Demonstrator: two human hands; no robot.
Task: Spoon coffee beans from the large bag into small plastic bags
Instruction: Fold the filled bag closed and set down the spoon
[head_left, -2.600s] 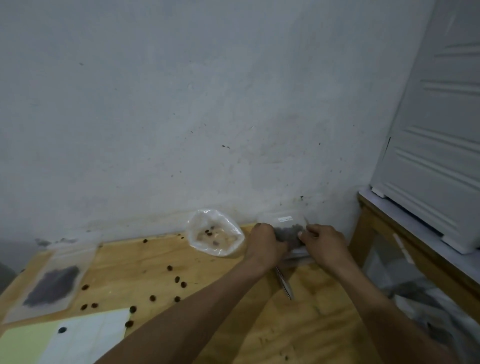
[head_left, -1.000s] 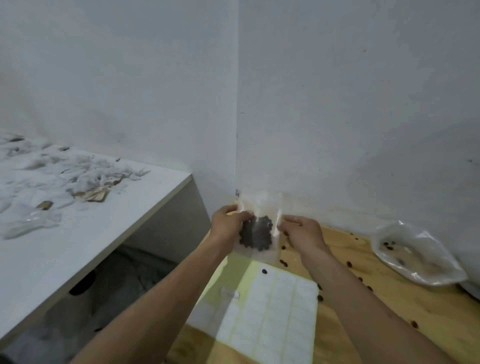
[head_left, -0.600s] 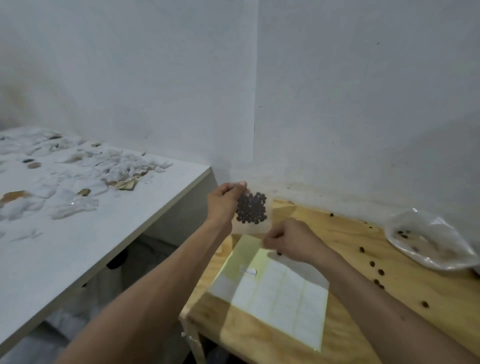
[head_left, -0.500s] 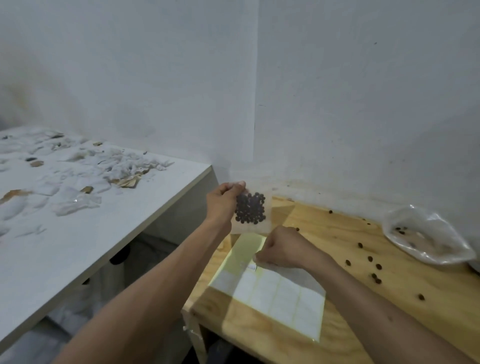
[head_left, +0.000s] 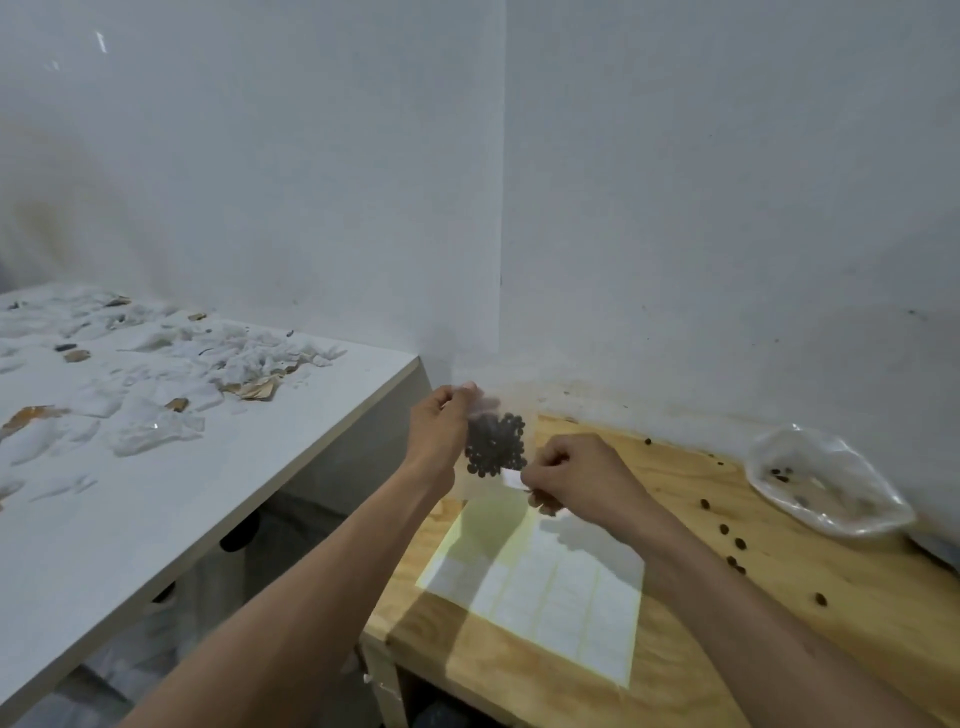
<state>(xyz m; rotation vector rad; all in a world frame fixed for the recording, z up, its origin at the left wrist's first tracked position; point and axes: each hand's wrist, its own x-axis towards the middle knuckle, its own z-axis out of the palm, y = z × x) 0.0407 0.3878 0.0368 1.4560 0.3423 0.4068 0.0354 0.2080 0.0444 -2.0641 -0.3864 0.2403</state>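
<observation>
Evidently the left hand (head_left: 439, 436) pinches the small bag (head_left: 493, 447) upright (keeping beans inside) while the right hand (head_left: 576, 475) pinches a white label (head_left: 511, 479) against it.

Both bare forearms reach forward from the near edge, converging. Left hand (head_left: 439, 434) raised, thumb and fingers pinching at its upper right. Right hand (head_left: 579, 475) slightly lower and right of it, fingers curled, fingertips pinched together at its left side.

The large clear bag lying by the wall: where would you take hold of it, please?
Probably the crumpled open rim of the large clear bag, pinched from above on its near side: it lies slumped on the wooden table against the wall, so the far side is blocked.
</observation>
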